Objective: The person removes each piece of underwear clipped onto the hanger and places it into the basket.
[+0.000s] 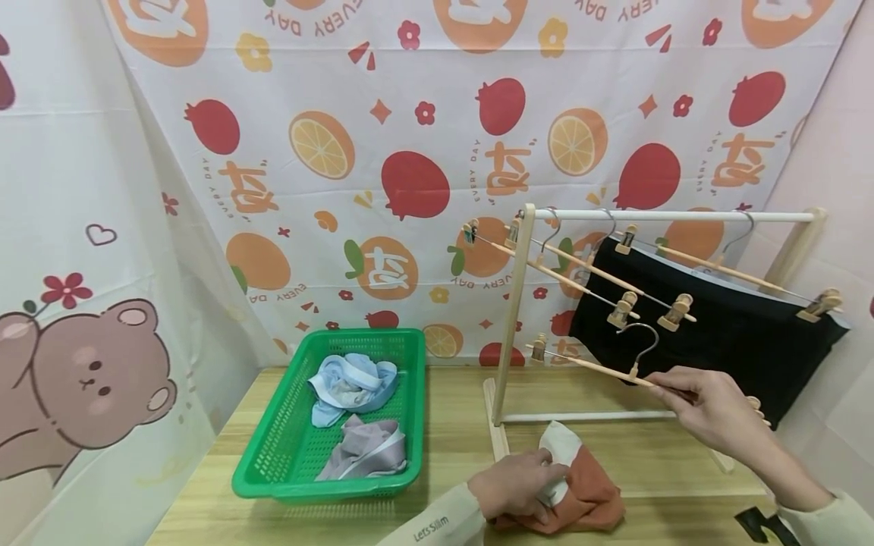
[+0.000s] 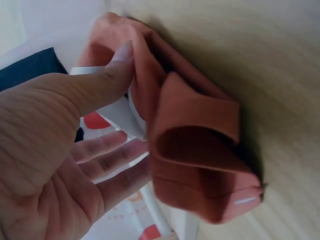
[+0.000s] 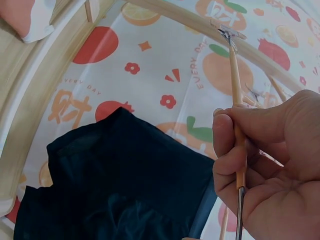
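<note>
My left hand (image 1: pixel 517 484) is at a rust-orange garment with a white lining (image 1: pixel 592 497), crumpled on the table in front of the rack. In the left wrist view its thumb lies over the orange cloth (image 2: pixel 200 165) and the fingers reach behind the white part, so the fabric is between them. Off the table, my right hand (image 1: pixel 713 406) grips a wooden clip hanger (image 1: pixel 608 370) by its bar, hook pointing up. The right wrist view shows the thumb and curled fingers around the hanger bar (image 3: pixel 240 135). One hanger clip (image 1: pixel 539 347) shows at the left end.
Behind my right hand stands a rack with a white rail (image 1: pixel 683 216); black shorts (image 1: pixel 655 318) hang there by clips. Bare hangers (image 1: pixel 587 265) hang beside them. At left, a green basket (image 1: pixel 273 455) holds a light blue garment (image 1: pixel 355 383) and a mauve one (image 1: pixel 369 447).
</note>
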A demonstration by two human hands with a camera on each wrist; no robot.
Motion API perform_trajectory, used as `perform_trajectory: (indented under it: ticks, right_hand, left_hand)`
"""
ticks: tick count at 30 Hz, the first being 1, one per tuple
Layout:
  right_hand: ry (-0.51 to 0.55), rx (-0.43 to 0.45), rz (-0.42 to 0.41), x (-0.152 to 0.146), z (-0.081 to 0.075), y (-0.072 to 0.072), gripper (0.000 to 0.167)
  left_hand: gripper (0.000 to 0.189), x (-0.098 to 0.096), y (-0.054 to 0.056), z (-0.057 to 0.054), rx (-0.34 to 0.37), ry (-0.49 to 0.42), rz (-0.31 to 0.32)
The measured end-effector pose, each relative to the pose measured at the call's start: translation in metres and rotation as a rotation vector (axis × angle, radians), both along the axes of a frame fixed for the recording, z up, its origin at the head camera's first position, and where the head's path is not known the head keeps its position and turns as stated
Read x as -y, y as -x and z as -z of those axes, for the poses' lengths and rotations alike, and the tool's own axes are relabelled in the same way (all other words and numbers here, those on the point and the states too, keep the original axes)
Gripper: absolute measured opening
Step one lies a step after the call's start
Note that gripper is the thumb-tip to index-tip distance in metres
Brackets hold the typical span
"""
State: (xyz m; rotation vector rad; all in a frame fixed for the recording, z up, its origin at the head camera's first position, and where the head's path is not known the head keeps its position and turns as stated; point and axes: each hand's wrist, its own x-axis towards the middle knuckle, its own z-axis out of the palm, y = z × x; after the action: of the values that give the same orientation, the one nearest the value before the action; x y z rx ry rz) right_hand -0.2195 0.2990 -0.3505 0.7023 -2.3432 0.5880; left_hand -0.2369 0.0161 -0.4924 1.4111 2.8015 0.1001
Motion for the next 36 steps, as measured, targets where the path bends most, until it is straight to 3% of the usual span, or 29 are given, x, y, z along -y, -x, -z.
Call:
perform_trajectory:
  ticks: [7, 13, 16, 30, 36]
  right_hand:
    - [0.006, 0.050, 0.064, -0.012, 0.002, -0.004, 0.021]
    - [-0.006, 0.071, 0.082, -0.016, 0.003, -0.006, 0.019]
    - [-0.002, 0.076, 0.076, -0.018, 0.003, -0.006, 0.019]
    - [0.012, 0.092, 0.083, -0.018, 0.004, -0.005, 0.017]
    - [0.020, 0.076, 0.072, -0.019, 0.005, -0.006, 0.018]
  left_hand:
    - [0.075, 0.000, 0.004, 0.006, 0.046, 0.046, -0.024]
    - [0.047, -0.003, 0.004, 0.010, -0.098, 0.039, 0.098]
    - [0.036, -0.004, 0.003, 0.012, -0.143, 0.008, 0.116]
    - [0.027, -0.003, -0.002, 0.012, -0.035, -0.044, 0.064]
    - [0.024, 0.000, -0.007, 0.008, -0.078, -0.047, 0.073]
